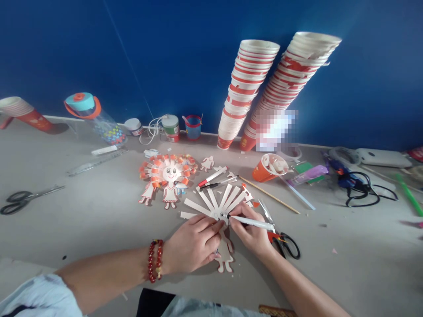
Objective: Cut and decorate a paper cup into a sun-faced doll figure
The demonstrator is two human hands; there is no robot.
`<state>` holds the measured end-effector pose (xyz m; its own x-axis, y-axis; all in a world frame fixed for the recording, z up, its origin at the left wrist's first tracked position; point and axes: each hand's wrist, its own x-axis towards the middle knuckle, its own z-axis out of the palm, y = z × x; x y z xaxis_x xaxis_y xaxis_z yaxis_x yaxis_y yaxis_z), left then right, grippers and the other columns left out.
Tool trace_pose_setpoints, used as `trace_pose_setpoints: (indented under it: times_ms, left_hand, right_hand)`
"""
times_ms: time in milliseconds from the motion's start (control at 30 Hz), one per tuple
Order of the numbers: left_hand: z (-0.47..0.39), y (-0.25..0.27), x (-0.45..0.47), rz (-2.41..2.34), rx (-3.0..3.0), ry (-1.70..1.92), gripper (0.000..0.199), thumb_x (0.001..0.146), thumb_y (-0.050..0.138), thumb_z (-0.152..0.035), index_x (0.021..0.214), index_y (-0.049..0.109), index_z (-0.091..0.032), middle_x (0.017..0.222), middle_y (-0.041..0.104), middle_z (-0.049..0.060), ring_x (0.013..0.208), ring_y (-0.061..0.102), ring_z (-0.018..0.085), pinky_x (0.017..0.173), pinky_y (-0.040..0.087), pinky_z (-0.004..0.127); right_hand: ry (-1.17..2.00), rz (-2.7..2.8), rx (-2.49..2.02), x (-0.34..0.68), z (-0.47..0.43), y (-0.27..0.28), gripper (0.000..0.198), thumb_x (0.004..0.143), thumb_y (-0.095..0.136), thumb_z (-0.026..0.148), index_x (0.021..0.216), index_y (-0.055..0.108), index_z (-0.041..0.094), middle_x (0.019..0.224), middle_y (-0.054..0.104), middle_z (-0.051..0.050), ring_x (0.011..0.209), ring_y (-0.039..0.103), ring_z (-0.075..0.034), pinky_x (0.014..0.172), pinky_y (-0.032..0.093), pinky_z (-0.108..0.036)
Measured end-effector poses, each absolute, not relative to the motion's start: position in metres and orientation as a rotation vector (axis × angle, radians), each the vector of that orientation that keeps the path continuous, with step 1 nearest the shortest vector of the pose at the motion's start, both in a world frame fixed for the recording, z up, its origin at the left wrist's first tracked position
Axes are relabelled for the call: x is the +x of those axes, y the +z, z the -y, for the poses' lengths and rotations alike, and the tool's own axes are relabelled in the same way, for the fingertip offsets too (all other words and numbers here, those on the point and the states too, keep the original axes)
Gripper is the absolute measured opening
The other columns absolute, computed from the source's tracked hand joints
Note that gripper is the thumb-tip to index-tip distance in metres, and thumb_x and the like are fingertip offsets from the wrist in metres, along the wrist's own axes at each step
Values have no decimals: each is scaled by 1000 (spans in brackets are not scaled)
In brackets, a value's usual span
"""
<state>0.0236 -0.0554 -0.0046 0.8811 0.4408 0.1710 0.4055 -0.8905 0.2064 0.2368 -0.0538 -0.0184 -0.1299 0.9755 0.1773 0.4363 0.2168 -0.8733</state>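
Observation:
My right hand (253, 231) grips a white marker (254, 223), its dark tip on the round face of a white paper doll (226, 251). Long paper strips fan out from the doll's head, and eye marks show on the face. My left hand (194, 244) presses the doll flat on the table with bent fingers, covering part of its body; a small dark bit shows under the fingertips. Beyond my hands lies a second paper doll (170, 189) with a drawn smiling face, a dress and curled orange-and-white strips around its head.
Two tall stacks of paper cups, the left stack (243, 92) and right stack (291, 83), lean against the blue wall. Scissors (286, 244) lie beside my right hand, other scissors (23, 200) at far left. A cup of scraps (267, 169), pens and a wooden stick (269, 194) lie ahead.

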Motion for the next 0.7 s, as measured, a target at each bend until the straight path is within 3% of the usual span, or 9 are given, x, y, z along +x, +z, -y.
trace_pose_setpoints:
  times_ms: [700]
  left_hand:
    - [55, -4, 22, -647, 2887, 292, 37, 96, 45, -40, 117, 58, -12, 140, 52, 12, 121, 49, 25, 107, 36, 40]
  right_hand:
    - [816, 1720, -1346, 236, 53, -16, 11, 78, 52, 16, 70, 50, 22, 57, 50, 4, 49, 44, -12, 48, 37, -23]
